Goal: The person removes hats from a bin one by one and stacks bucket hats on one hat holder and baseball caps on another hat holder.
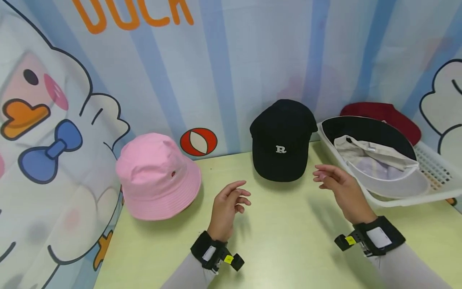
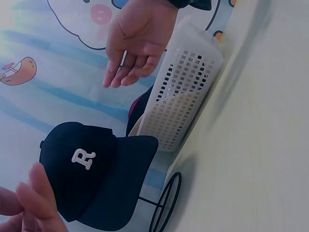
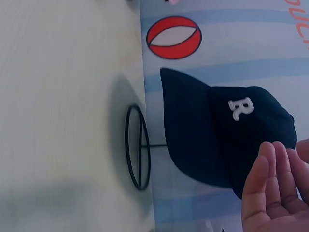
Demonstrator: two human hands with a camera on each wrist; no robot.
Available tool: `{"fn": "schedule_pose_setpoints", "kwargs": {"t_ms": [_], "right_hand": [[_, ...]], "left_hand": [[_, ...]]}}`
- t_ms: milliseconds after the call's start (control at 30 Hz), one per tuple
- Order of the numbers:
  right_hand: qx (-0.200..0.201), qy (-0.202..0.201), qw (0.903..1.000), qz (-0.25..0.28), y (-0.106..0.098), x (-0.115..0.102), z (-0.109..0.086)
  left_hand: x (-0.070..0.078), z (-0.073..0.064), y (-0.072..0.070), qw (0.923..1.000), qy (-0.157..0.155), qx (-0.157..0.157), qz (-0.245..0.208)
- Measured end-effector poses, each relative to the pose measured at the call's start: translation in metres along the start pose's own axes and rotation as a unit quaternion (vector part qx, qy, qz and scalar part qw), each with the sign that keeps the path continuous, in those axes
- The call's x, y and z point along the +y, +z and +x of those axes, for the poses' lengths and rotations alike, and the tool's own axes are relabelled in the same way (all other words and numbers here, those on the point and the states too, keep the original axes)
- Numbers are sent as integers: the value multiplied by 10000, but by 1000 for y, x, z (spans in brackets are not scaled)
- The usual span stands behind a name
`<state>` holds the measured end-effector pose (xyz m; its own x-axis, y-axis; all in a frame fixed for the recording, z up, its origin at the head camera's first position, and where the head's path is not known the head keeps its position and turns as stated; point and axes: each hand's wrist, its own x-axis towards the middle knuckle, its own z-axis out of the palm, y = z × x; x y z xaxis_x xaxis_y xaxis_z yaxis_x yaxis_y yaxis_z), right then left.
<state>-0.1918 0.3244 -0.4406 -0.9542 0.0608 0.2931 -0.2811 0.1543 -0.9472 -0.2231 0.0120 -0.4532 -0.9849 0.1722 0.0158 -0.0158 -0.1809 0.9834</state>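
Observation:
A black baseball cap (image 1: 281, 140) with a white letter R faces forward at the back of the table. In the right wrist view it sits on a thin black wire stand (image 3: 140, 147) with a round base. My left hand (image 1: 229, 206) hovers in front and to the left of the cap, fingers loosely bent and holding nothing. On the cap's right side, my right hand (image 1: 343, 192) is raised between it and the basket, its fingers relaxed with nothing in them. A pink bucket hat (image 1: 157, 176) stands at the left of the table.
A white plastic basket (image 1: 438, 160) at the right holds several hats, among them a cream visor cap (image 1: 375, 154) and a dark red cap (image 1: 382, 116). A cartoon-printed cloth backdrop (image 1: 231, 72) rises right behind the pale yellow table (image 1: 285, 241).

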Motion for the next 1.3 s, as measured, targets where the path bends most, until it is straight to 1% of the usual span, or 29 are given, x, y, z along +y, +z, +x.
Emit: {"fn": "schedule_pose_setpoints", "kwargs": {"t_ms": [100,200,267,333,400,467,600,667,700,800,933,967,1067,1233,1300], "right_hand": [[319,-299,9984,-348,-12,-1,-3],[503,-519,9964,-439,-23,-2,-5],[626,-584,9933,-772,-32,-2,-7],[715,-601,9878,-1247,-41,-2,-9],[761,-629,9786,-1805,-49,-2,-11],[759,-646,9709,-2177,-57,-1,-12],[644,-710,9588,-2675,-72,-1,-15],[575,-685,9547,-2839,-80,-2,-16],[540,-641,9531,-2909,-84,-3,-16],[437,-432,9432,-3264,-96,-3,-16],[280,-115,9234,-3825,-109,-3,-15],[203,-33,9204,-3903,-111,-3,-14],[-46,191,9139,-4056,-116,-2,-11],[-542,408,9072,-4152,-124,3,-5],[-796,528,9050,-4145,-128,5,-4]], "left_hand": [[0,2,3,10000,28,18,77],[0,5,6,9999,29,48,131],[-1,7,7,9999,5,78,152],[-1,8,8,9998,-9,114,144],[-3,10,8,9998,-35,148,117],[-5,11,9,9998,-70,170,88],[-8,13,8,9996,-177,212,79],[-9,13,8,9995,-204,223,128],[-10,14,8,9994,-213,224,137],[-11,15,8,9994,-217,226,175],[-12,16,9,9993,-243,180,227],[-12,16,9,9992,-256,170,246],[-12,15,10,9992,-268,133,269],[-12,14,11,9994,-230,158,218],[-12,14,11,9996,-212,155,114]]}}
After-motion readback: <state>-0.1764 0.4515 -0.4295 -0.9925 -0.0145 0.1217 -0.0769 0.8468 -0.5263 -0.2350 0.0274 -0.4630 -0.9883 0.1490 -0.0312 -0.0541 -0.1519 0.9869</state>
